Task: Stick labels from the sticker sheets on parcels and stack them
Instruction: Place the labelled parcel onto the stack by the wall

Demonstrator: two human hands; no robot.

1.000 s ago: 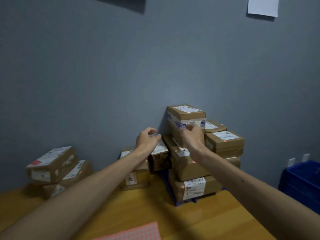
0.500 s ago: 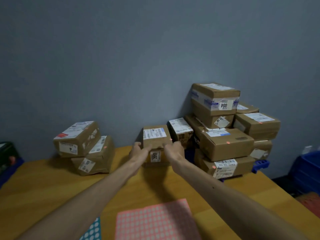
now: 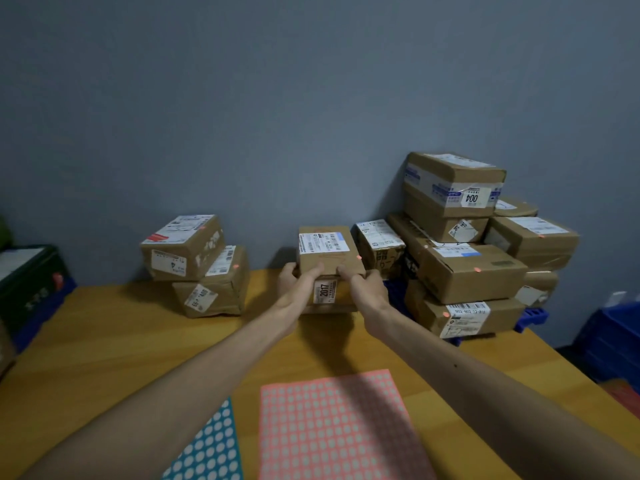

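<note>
A small brown cardboard parcel [image 3: 327, 249] with a white shipping label and an orange dot sits on top of another parcel marked 2017 [image 3: 325, 292], in the middle of the wooden table. My left hand [image 3: 298, 280] grips its front left edge and my right hand [image 3: 366, 287] grips its front right edge. A pink sticker sheet [image 3: 337, 427] lies near me, with a teal sticker sheet [image 3: 209, 448] to its left. To the right stands a tall stack of parcels [image 3: 464, 244], several bearing orange dots.
Two parcels [image 3: 197, 265] are piled at the back left against the grey wall. A dark crate [image 3: 31, 285] sits at the far left and a blue bin [image 3: 609, 337] at the far right, beyond the table's edge [image 3: 554, 348]. A blue tray [image 3: 531, 317] lies under the tall stack.
My hands left the tall stack's top parcel, came down to the middle pile and closed on its upper parcel. The view has tilted downward, showing both sticker sheets.
</note>
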